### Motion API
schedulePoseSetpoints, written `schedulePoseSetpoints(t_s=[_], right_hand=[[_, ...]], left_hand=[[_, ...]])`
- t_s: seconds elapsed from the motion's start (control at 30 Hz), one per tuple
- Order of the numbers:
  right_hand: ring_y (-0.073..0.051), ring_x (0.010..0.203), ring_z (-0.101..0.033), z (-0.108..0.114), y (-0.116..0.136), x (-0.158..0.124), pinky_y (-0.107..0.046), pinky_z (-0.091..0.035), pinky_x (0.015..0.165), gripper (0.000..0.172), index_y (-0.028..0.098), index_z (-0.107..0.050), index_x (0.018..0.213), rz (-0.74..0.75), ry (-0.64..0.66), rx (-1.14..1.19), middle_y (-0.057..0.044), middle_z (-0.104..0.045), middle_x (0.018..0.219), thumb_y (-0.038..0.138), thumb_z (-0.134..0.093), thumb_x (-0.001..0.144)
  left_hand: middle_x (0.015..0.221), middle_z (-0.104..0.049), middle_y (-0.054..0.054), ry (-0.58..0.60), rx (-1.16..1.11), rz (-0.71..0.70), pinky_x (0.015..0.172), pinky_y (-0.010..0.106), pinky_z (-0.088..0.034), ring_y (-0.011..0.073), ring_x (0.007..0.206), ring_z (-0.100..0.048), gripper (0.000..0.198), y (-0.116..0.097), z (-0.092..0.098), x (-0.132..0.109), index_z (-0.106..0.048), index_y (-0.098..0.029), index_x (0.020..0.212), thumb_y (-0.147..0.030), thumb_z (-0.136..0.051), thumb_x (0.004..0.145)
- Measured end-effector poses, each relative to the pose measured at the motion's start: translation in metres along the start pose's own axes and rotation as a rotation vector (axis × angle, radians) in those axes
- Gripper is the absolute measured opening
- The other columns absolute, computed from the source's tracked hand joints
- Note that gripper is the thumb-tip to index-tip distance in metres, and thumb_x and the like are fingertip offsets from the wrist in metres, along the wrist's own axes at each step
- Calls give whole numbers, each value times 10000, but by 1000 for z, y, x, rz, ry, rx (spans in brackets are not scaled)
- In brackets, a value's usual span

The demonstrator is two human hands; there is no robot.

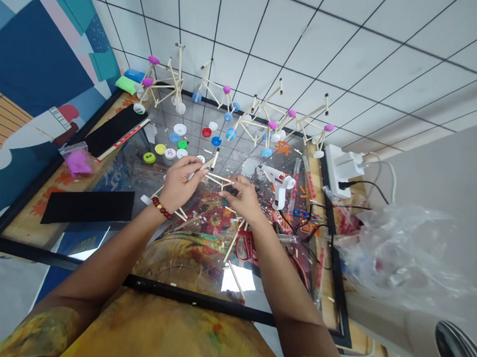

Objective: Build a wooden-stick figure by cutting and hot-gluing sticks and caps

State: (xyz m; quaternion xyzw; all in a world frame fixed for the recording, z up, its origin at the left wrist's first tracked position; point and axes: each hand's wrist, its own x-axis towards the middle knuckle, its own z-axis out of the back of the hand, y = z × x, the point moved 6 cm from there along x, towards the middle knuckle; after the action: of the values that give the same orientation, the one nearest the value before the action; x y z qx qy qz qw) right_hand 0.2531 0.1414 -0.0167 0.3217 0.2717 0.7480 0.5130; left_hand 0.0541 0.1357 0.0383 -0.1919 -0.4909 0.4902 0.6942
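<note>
Over the middle of the glass-topped table, my left hand pinches a thin wooden stick frame near a flat stick. A short upright stick with black ends rises beside those fingertips. My right hand grips the frame's other end between thumb and fingers. A white glue gun lies to the right of my right hand. Loose bottle caps, in red, blue, green, yellow and white, are spread beyond my left hand. Red-handled scissors lie partly beneath my right forearm.
Several stick models with caps stand along the tiled wall. Black strips and a bag of pink clay lie left. A power strip, cables and clear plastic bags are at right. Loose sticks lie near the front edge.
</note>
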Motion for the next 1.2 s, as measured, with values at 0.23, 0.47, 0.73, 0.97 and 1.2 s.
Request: schedulePoseSetpoints(t_s=[0.23, 0.47, 0.73, 0.97, 1.2], right_hand=[[-252, 992, -605, -1, -2, 0, -413, -429, 921, 210, 243, -749, 1020, -35, 1, -17, -58, -649, 959, 296, -729, 818], [-256, 988, -606, -3, -3, 0, -418, -424, 912, 208, 237, -739, 1033, -33, -8, -36, -65, -656, 958, 298, -703, 838], [-256, 969, -611, -3, -3, 0, -419, -441, 895, 197, 237, -746, 1012, -27, -22, -29, -64, -656, 943, 289, -710, 825], [-254, 947, -626, -2, -4, 0, -417, -465, 879, 228, 239, -746, 1022, -27, -35, 0, -65, -669, 950, 306, -729, 805], [-235, 870, -635, 5, 0, 0, -386, -501, 830, 424, 191, -700, 1078, -49, -49, 47, -69, -696, 982, 292, -808, 680]], left_hand=[[989, -708, 56, 27, 4, -3, 853, 304, -515, 181, 936, -664, 207, -4, 1, 1, -757, -189, 923, -306, -586, 914], [968, -713, 48, 48, 7, -4, 833, 303, -516, 179, 913, -663, 220, -4, 1, 3, -756, -195, 884, -312, -573, 914], [955, -713, 42, 60, 5, -15, 831, 296, -513, 174, 903, -663, 205, -3, 0, 5, -757, -191, 866, -304, -592, 908], [956, -713, 38, 45, 3, -20, 827, 292, -513, 170, 903, -666, 199, -3, 0, 4, -765, -197, 897, -301, -596, 911], [989, -709, 52, 35, 16, -9, 848, 304, -514, 175, 927, -664, 203, -5, 1, 3, -763, -192, 937, -302, -593, 916]])
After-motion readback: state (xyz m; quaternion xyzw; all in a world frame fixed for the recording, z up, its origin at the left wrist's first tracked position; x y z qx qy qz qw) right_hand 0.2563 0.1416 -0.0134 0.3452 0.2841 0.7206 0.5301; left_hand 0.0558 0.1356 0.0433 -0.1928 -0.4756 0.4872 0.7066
